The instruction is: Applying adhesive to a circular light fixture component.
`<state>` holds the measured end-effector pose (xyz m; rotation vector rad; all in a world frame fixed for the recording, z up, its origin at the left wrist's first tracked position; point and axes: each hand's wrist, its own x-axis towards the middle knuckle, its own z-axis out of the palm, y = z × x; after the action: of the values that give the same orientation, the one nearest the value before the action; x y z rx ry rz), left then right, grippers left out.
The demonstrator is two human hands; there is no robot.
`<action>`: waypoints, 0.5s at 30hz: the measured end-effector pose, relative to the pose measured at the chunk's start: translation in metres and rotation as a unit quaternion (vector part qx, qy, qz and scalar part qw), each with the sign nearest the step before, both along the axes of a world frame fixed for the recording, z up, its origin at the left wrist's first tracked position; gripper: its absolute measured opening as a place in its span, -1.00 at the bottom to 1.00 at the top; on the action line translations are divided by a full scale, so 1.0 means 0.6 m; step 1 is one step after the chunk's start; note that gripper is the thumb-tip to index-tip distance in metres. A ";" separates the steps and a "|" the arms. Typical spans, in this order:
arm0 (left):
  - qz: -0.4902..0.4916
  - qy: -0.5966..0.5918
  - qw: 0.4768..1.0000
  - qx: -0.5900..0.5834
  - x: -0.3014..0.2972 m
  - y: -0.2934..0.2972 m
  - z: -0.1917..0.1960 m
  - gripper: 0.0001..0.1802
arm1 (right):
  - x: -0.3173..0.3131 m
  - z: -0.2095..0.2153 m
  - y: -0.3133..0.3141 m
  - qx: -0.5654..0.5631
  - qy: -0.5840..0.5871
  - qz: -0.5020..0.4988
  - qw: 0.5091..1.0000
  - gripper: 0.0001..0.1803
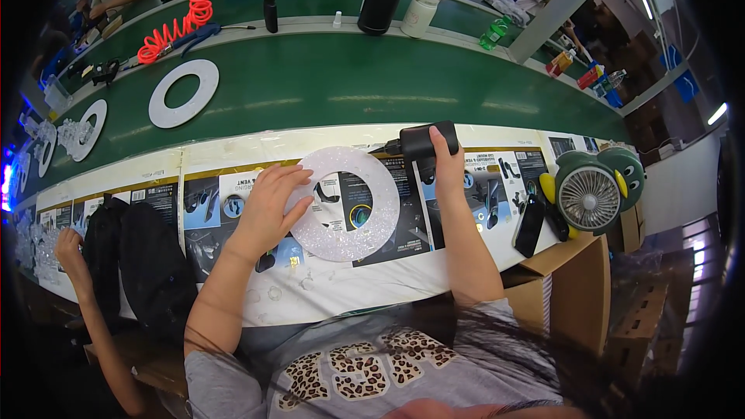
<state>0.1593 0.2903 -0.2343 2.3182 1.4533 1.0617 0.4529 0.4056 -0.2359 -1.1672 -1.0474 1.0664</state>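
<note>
A flat, speckled white ring (366,237) lies on the printed sheets in front of me. My left hand (272,206) is closed over the ring's left side, its fingertips and thumb resting on the rim. In my right hand (448,163) is a small black squeeze bottle (417,143) with a thin dark nozzle, tipped onto its side. The nozzle points left, close to the ring's upper right edge; whether it touches the ring I cannot tell. Through the ring's hole parts of the printed sheets show.
More white rings (183,94) lie on the green bench (310,85) at the left. Beyond stand a black bottle (382,0) and a white jar (421,12). At right are a phone (530,226), a green fan (589,195) and a cardboard box (578,279). Another person's hand (70,251) is at left.
</note>
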 end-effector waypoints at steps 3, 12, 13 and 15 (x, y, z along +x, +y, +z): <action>-0.001 -0.002 1.000 0.002 0.000 0.000 0.000 -0.58 | -0.004 -0.005 0.002 0.046 -0.019 0.005 0.999 -0.69; 0.003 0.000 1.000 -0.004 0.000 -0.001 0.000 -0.58 | -0.005 -0.013 0.004 0.043 -0.027 0.013 0.999 -0.69; 0.002 0.000 1.000 -0.006 0.000 -0.001 0.000 -0.58 | -0.006 -0.013 0.003 0.044 -0.030 0.015 0.998 -0.69; 0.004 0.001 1.000 -0.005 0.001 -0.001 -0.001 -0.58 | -0.005 -0.012 0.002 0.045 -0.033 0.016 0.998 -0.69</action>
<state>0.1597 0.2897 -0.2346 2.3103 1.4652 1.0527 0.4498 0.4071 -0.2431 -1.1230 -1.1579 1.0001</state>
